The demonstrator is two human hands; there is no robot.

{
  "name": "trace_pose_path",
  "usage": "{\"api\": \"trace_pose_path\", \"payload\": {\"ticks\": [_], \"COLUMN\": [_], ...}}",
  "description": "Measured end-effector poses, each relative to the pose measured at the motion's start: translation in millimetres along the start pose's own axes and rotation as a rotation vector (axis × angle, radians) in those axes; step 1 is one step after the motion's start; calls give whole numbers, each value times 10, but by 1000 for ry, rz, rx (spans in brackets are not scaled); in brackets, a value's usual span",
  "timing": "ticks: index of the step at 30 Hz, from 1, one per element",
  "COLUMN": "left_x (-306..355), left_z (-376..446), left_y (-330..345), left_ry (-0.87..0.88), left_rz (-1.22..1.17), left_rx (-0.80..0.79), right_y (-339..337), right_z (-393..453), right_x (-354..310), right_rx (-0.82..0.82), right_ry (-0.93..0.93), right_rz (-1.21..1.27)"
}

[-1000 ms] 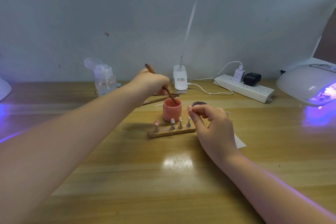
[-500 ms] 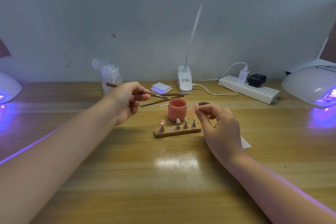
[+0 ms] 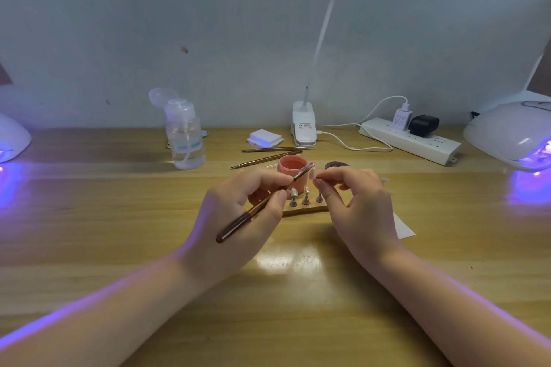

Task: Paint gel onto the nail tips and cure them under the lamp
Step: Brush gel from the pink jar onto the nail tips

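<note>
Item: gel painting at a yellow wooden table (image 3: 149, 247), head view.

Left hand (image 3: 238, 217): fingers curled round a slim dark-brown brush (image 3: 262, 205), pinched near the metal ferrule. Its handle trails back over the palm, apparently for fine control. The bristle end meets the nail tip.

Right hand (image 3: 357, 202): thumb and forefinger closed narrowly, pinching a small pale-pink nail tip (image 3: 312, 172) on its stand. It is held up facing the brush, just in front of the open coral-pink gel jar (image 3: 293, 167), probably so reloading is a short reach.

Low wooden holder block (image 3: 307, 208): between the hands, carrying three visible metal-stemmed nail tips (image 3: 306, 197) upright. The block's left end is hidden by the left hand.

White domed curing lamp (image 3: 512, 134): far right, glowing violet, well apart from the work. Judgement: curing not yet begun for this tip.

Also present:
- two spare thin brushes (image 3: 268, 155) lying behind the jar
- a clear plastic pump bottle (image 3: 185, 140)
- a white power strip (image 3: 411, 140)
</note>
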State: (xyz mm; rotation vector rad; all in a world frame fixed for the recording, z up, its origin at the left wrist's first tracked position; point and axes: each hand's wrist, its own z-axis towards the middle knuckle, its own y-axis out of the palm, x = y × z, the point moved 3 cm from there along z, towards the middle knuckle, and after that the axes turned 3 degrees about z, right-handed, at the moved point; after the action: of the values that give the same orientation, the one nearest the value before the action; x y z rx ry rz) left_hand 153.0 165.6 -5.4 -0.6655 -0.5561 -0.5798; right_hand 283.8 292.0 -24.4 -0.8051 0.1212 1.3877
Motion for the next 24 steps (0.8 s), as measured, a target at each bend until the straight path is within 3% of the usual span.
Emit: {"api": "trace_pose_path", "payload": {"ticks": [14,24], "left_x": [21,-11], "left_z": [-47,-71], "left_y": [6,21], "left_ry": [66,21], "left_rz": [60,54], "left_rx": [-4,-14], "right_y": [1,5], "right_z": [-1,0], "right_x": [6,16], "right_rx": [-5,-11], "right_ry": [16,19], "right_rz": [17,33]}}
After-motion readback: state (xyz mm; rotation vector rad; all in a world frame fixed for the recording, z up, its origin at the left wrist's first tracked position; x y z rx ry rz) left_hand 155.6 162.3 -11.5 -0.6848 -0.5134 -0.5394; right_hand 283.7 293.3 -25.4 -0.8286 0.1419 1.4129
